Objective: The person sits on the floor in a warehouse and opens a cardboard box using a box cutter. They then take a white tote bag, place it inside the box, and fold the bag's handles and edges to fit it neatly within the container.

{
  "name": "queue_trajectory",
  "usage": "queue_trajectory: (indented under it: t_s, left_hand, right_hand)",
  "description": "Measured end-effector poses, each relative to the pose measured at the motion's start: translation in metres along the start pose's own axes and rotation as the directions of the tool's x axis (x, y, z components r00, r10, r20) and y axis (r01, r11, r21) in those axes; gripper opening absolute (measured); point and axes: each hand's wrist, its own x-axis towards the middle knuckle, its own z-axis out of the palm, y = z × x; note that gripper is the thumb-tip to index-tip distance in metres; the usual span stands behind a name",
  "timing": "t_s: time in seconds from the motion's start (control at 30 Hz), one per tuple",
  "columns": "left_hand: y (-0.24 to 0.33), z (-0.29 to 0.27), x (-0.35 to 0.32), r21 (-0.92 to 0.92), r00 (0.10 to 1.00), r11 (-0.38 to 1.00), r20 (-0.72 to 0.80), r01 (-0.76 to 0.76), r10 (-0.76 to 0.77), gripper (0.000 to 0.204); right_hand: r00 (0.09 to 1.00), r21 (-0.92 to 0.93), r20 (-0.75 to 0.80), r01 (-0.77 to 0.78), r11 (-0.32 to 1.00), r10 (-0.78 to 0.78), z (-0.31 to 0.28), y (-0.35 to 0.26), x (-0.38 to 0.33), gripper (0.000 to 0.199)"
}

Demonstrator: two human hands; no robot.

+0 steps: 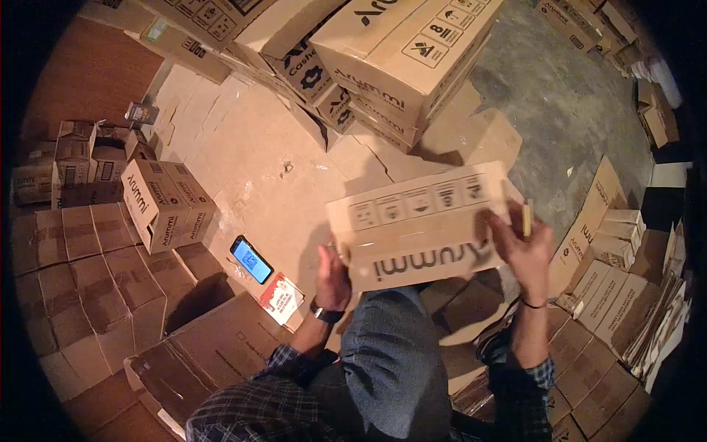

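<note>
The right hand (pixel 529 254) grips the right edge of a printed piece of cardboard (pixel 420 232), thumb on its face, with a slim yellowish stick (pixel 526 219) between its fingers. The left hand (pixel 335 281) touches the cardboard's left edge; its fingers are partly hidden, so how far they are closed I cannot tell. The cardboard is in front of the person's knee (pixel 394 342). A lit phone (pixel 251 259) and a red-and-white leaflet (pixel 282 298) lie to the left; stacked boxes (pixel 401 62) stand on the far side.
</note>
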Motion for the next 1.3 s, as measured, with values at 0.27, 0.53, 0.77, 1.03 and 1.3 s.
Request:
queue_trajectory:
  t_s: [0.27, 0.53, 0.77, 1.03, 1.3]
  left_hand:
    - [-0.003, -0.136, -0.005, 0.024, 0.948, 0.992, -0.294, -0.122, 0.124, 0.069]
    - [-0.029, -0.111, 0.002, -0.214, 0.938, 0.973, -0.345, -0.091, 0.012, 0.069]
    - [-0.056, -0.122, 0.029, 0.71, 0.85, 0.704, -0.373, 0.003, 0.372, 0.089]
    - [0.047, -0.017, 0.153, 0.744, 0.693, -0.181, 0.666, -0.643, 0.278, 0.035]
    - [0.018, 0.011, 0.211, 0.654, 0.619, -0.129, 0.751, -0.745, 0.231, 0.022]
  right_hand:
    - [0.937, -0.13, 0.258, 0.275, 0.953, -0.235, 0.147, 0.008, 0.012, 0.041]
    - [0.945, -0.094, 0.272, 0.216, 0.972, -0.184, 0.198, 0.006, 0.066, 0.043]
    - [0.906, -0.166, 0.288, 0.366, 0.915, -0.31, 0.198, 0.018, 0.084, 0.047]
    - [0.851, -0.017, 0.458, 0.298, 0.954, -0.257, 0.171, 0.027, 0.07, 0.052]
    - [0.869, -0.088, 0.411, 0.34, 0.936, -0.276, 0.148, 0.076, 0.069, 0.043]
